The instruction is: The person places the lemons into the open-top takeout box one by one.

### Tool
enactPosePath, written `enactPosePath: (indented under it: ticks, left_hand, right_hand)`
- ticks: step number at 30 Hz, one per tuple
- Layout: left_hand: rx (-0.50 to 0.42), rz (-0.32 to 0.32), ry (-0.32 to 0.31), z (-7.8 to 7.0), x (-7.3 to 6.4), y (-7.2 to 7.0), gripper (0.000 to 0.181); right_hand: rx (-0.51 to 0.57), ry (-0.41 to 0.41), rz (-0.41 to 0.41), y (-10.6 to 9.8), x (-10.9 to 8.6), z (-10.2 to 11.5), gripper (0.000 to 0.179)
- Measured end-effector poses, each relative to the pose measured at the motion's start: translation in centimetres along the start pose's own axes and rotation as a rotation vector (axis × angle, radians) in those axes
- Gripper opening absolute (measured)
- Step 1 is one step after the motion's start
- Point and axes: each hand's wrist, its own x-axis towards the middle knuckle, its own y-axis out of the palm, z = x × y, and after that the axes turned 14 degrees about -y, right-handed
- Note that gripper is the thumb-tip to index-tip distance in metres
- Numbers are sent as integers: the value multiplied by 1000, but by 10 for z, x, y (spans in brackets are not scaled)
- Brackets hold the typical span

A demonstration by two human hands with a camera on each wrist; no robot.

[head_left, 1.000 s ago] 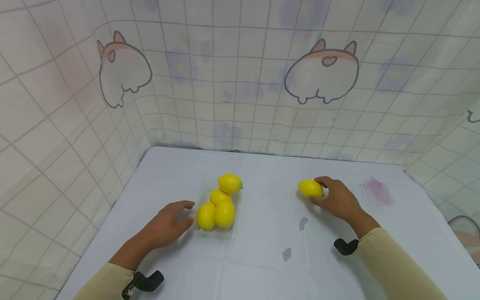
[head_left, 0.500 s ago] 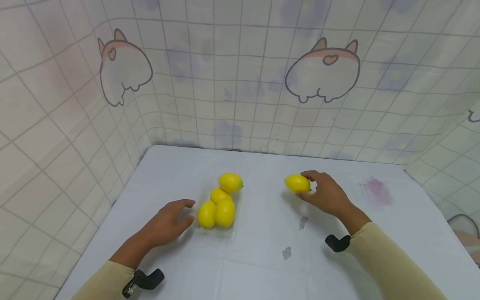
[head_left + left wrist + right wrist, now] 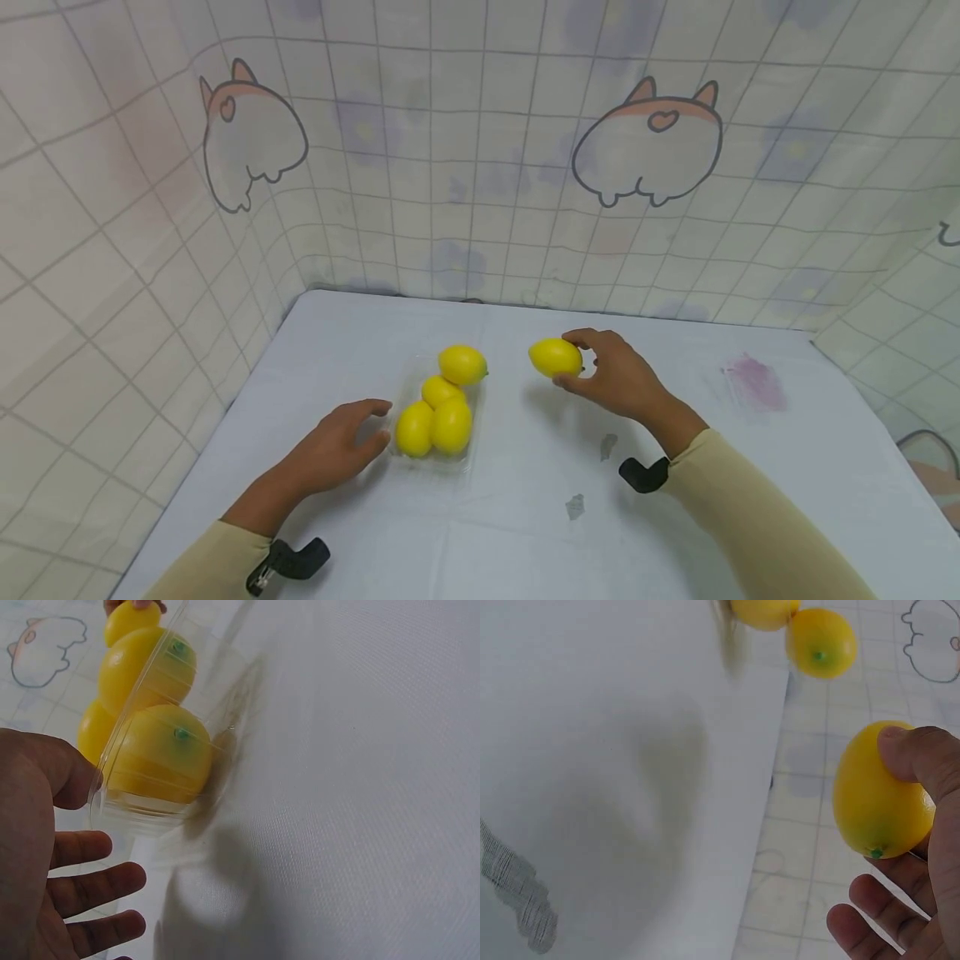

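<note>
My right hand (image 3: 618,375) pinches a yellow lemon (image 3: 556,357) between thumb and fingers, raised over the table. The right wrist view shows the thumb across that lemon (image 3: 877,795) and its green stem end. A clear plastic box (image 3: 442,467) left of centre bears several lemons (image 3: 451,426); the far lemon (image 3: 462,365) sits higher, by the box's far end. Beside the box's left side is my left hand (image 3: 333,450), its fingers spread and loosely bent. In the left wrist view its thumb (image 3: 79,784) is at the box's rim; whether it touches, I cannot tell.
The white table (image 3: 517,533) meets a curtain (image 3: 525,225) with a grid and cartoon animals behind and at the sides. Grey patches (image 3: 574,506) mark the table's middle, and a pinkish stain (image 3: 753,382) its right part. At the far right edge a cable (image 3: 933,437) shows.
My right hand has lifted the lemon from the table and carried it left, closer to the box. My left hand and the lemons in the box have stayed in place.
</note>
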Motion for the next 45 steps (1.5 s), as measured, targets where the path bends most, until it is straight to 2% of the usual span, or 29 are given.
enactPosePath:
  ticks: [14, 38, 45]
  left_hand:
    - [-2, 3, -22, 0, -2, 1, 52]
    - [-1, -2, -8, 1, -4, 0, 52]
    - [-3, -1, 0, 1, -2, 0, 52]
  right_hand:
    - [32, -25, 66, 6, 27, 44, 67]
    - [-28, -168, 114, 32, 53, 86, 66]
    - [-8, -199, 122, 37, 56, 96, 65]
